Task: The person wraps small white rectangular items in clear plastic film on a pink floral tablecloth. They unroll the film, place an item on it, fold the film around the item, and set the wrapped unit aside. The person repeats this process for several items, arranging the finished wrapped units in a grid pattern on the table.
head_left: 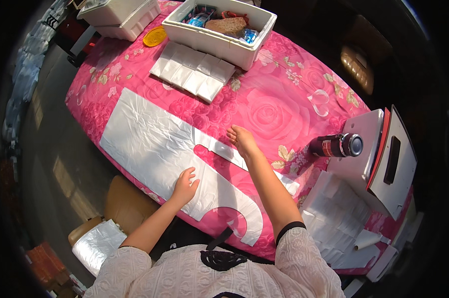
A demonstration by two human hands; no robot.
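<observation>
A thin white plastic apron [144,141] lies spread and creased across the near left of the table. Its right end narrows into a curved strip [250,218] and a straight strap [284,182], with a slot between them. Over the lower edge of the sheet is my left hand [185,187], fingers apart and nothing in it. Beside the straight strap, farther out, my right hand [242,141] has loosely bent fingers and shows nothing held. Whether either hand touches the plastic, I cannot tell.
Folded white packets [192,70] lie before a foam box [219,39] of assorted items. A yellow lid [155,37] sits left of it. At right are a dark bottle [336,145], a clipboard [394,166] and stacked folded plastic [333,213]. A chair [130,201] stands at left.
</observation>
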